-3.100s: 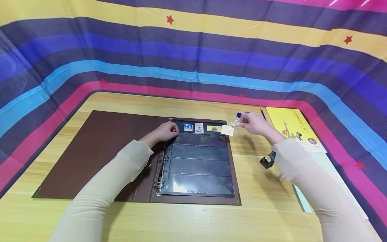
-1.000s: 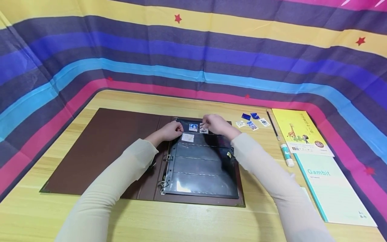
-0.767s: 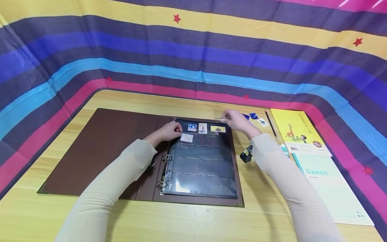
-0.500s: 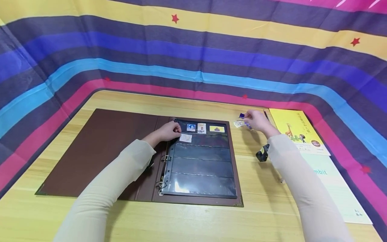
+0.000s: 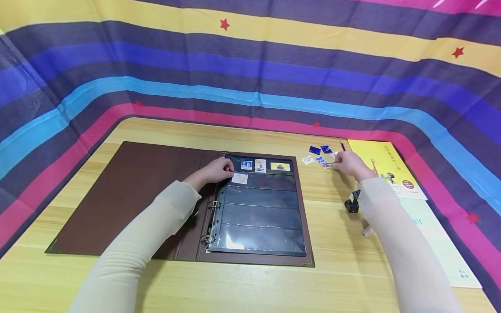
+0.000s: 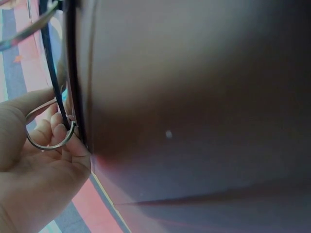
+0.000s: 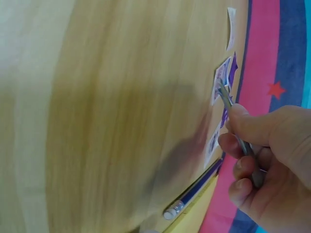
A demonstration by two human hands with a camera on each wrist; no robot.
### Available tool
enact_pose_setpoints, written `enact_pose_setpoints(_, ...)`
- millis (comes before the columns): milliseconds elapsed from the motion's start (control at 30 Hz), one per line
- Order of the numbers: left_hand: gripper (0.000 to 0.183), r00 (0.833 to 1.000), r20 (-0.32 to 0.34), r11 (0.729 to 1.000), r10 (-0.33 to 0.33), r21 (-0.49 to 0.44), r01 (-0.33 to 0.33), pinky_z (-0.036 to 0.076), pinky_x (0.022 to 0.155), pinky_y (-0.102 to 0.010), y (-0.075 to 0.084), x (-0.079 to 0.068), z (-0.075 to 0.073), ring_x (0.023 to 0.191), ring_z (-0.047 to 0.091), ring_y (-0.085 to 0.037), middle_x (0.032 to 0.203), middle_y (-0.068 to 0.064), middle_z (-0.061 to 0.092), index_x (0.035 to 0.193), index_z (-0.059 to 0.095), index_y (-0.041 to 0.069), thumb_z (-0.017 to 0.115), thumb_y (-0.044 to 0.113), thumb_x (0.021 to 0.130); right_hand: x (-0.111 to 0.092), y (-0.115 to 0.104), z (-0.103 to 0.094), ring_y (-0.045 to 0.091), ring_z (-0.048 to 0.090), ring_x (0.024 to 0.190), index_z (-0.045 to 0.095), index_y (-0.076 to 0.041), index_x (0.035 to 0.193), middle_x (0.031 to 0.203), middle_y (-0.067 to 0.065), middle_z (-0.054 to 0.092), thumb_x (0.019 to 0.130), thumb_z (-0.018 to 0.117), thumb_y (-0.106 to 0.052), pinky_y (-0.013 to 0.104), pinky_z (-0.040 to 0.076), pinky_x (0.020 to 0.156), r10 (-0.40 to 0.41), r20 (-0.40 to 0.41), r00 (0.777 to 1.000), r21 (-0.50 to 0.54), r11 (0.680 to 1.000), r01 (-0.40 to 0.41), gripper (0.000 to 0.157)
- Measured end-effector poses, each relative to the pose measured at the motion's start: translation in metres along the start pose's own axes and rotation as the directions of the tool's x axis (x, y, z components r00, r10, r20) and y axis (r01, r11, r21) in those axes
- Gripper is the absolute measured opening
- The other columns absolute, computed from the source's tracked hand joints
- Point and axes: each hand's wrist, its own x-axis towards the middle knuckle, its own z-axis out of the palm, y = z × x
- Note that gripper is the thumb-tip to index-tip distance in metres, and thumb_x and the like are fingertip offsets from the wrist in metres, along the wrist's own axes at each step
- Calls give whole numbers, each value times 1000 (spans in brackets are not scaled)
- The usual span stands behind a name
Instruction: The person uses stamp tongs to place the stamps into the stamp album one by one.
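A brown ring-binder stamp album (image 5: 156,195) lies open, with a black pocket page (image 5: 258,215) on its right side. My left hand (image 5: 214,170) pinches that page's inner edge near the top ring; the left wrist view shows thumb and fingers around the edge beside a metal ring (image 6: 48,147). Three stamps sit in the top row, and a pale stamp (image 5: 239,178) is at the left of the second row. My right hand (image 5: 349,164) holds tweezers (image 7: 245,148), their tips at a blue-and-white stamp (image 7: 222,70) on the table.
Other loose stamps, including a dark blue one (image 5: 315,150) and a pale one (image 5: 307,160), lie around the tweezers. A pencil (image 7: 194,187), a yellow book (image 5: 375,158) and a pale notebook (image 5: 434,243) lie at the right. A striped cloth (image 5: 258,65) hangs behind.
The pale stamp, earlier in the tweezers, now sits in the second row. My right hand has gone from the page back right to the loose stamps. The left hand stays at the page edge.
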Motion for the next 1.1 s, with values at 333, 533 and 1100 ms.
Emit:
enact_pose_setpoints(333,6,1000,-5,1000,3,-12,-3,36,64,-30,0,-1,0,69,42,-20,78,-8,42,83,50,2,51,7,81,-13,-4,-3,17,43,58,54,-3,70,63,2,49,73,58,-10,31,36,55,-128,115,985,-44,990,134,9)
enact_pose_setpoints(533,6,1000,-6,1000,6,-12,-6,35,64,-30,-1,-1,0,70,41,-19,78,-7,42,82,50,2,51,7,81,-14,-9,-5,18,45,58,54,-2,70,64,4,51,74,58,-9,35,37,58,-159,69,985,-23,987,161,9)
enact_pose_setpoints(1100,9,1000,21,1000,-20,-8,20,36,65,-30,2,0,-1,73,41,-20,81,-8,44,87,50,2,51,9,81,1,-8,2,21,41,61,47,-8,71,63,4,43,79,53,-12,34,31,55,-96,22,995,-124,987,98,11)
